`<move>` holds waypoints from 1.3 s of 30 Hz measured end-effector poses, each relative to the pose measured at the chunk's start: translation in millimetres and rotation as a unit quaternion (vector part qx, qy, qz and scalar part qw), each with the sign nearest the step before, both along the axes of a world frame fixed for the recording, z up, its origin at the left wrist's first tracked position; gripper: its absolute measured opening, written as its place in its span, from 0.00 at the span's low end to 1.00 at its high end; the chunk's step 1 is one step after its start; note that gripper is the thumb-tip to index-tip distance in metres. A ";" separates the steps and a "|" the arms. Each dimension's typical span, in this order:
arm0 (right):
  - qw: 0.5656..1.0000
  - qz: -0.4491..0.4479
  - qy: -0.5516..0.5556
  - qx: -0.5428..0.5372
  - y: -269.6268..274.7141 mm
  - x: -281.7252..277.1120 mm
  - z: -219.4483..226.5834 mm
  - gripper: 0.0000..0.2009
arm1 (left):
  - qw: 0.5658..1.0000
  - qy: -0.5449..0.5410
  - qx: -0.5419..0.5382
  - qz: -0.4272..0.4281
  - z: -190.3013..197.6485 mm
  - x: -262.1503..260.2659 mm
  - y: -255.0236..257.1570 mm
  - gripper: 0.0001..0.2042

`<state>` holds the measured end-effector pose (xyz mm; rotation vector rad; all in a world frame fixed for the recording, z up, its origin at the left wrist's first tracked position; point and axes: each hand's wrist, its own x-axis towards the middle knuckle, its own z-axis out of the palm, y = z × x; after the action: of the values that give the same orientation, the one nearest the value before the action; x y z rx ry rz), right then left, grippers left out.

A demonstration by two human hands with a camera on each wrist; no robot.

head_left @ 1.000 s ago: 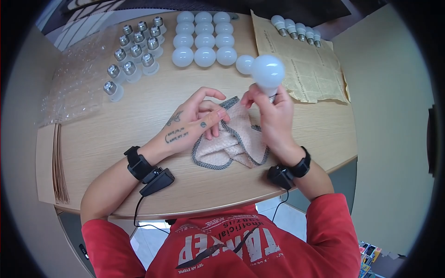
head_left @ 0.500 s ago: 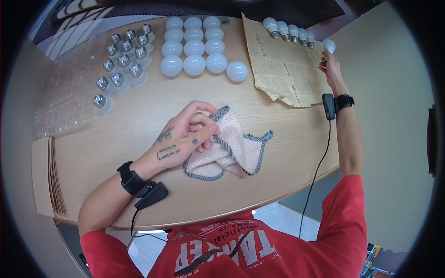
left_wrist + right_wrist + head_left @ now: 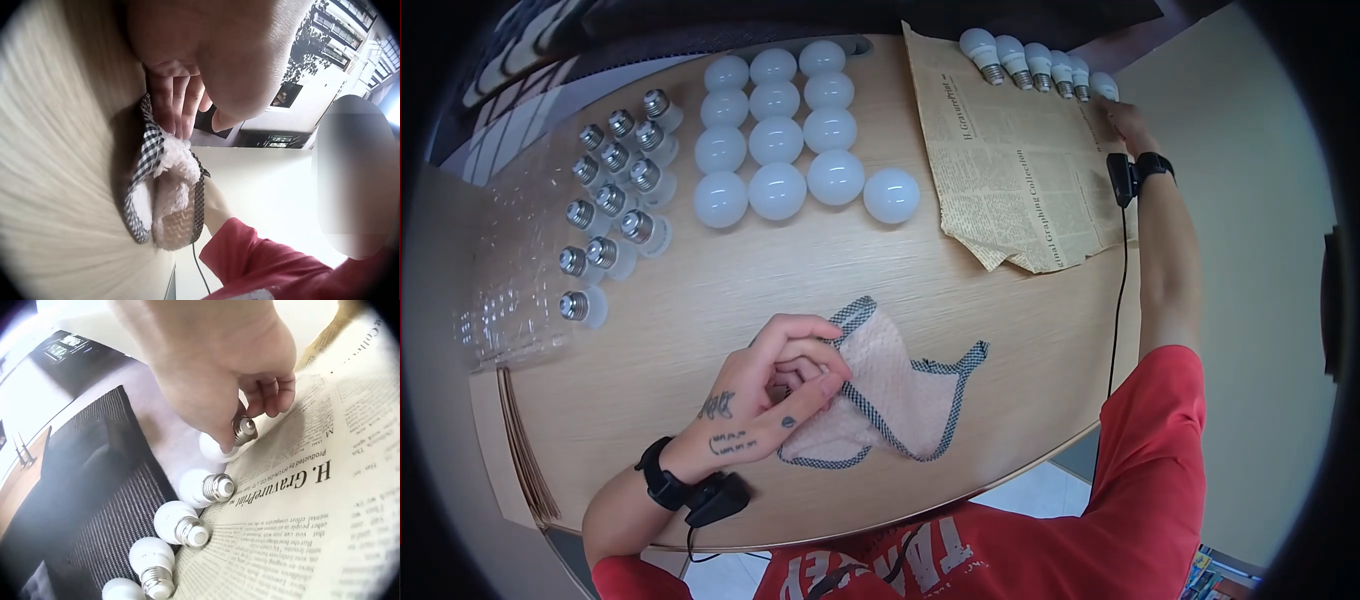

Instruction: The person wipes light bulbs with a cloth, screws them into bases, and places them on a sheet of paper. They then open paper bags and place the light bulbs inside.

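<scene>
"Right hand (image 3: 1131, 125), between one and two o'clock: how is it set?"

"Thumb and fingers pinch a bulb (image 3: 214, 450) by its metal base, as the right wrist view shows. It lies at the clockwise end of a row, just beside the nearest of five other bulbs (image 3: 1040, 62), along the far edge of a newspaper sheet (image 3: 1000, 190)."

"And the left hand (image 3: 750, 395)?"

"Between seven and eight o'clock, fingers loosely curled against a checked-edge cloth (image 3: 910, 400) near six. Whether they grip it, one cannot tell."

"What else occupies the tabletop (image 3: 710, 330)?"

"White globes (image 3: 776, 190) in rows at eleven o'clock; metal-ended pieces (image 3: 640, 225) at ten."

"What could go wrong with the bulb?"

"Rolling, most likely. Its head is round, so an uneven release could turn it toward three o'clock or into its neighbour, disturbing the row. A second hazard is the black cable (image 3: 1117, 310) from the right wrist: should it catch the sheet's edge, the paper could shift, carrying the bulbs along."
</scene>
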<state>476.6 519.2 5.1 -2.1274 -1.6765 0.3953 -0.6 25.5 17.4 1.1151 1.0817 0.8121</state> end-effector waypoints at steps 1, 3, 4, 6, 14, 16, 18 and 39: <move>1.000 0.016 -0.013 -0.003 3.9 0.5 0.1 0.29 | 1.000 0.000 0.010 -0.003 -1.9 -0.2 -0.2 0.18; 0.999 0.034 -0.038 -0.010 8.9 2.5 2.2 0.29 | 0.999 -0.001 0.032 -0.007 -5.2 -1.1 -0.6 0.18; 0.998 0.037 -0.050 -0.015 10.1 0.3 4.2 0.29 | 0.999 -0.001 0.034 -0.008 -5.7 -0.7 -0.4 0.18; 0.997 0.049 -0.053 -0.018 9.4 -3.7 7.7 0.28 | 0.999 0.001 0.039 -0.008 -5.9 -0.7 -0.5 0.18; 0.999 0.044 -0.025 -0.001 20.2 -0.1 0.3 0.25 | 0.999 0.002 0.034 -0.006 -6.0 -1.2 -1.0 0.19; 0.999 0.035 -0.020 -0.009 20.4 -1.4 1.2 0.25 | 0.999 0.001 0.034 0.001 -6.3 -1.1 -1.2 0.19; 1.000 0.025 -0.015 -0.005 17.0 -4.0 3.9 0.25 | 0.999 -0.001 0.039 0.016 -8.8 0.2 -2.5 0.19; 0.842 0.350 0.232 0.339 -225.9 -204.3 91.3 0.10 | 0.997 -0.045 0.052 0.047 -5.6 -0.1 -6.4 0.10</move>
<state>272.3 293.4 96.5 -0.7945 -1.8560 0.3902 -0.7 19.0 11.8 1.1106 1.0332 0.9941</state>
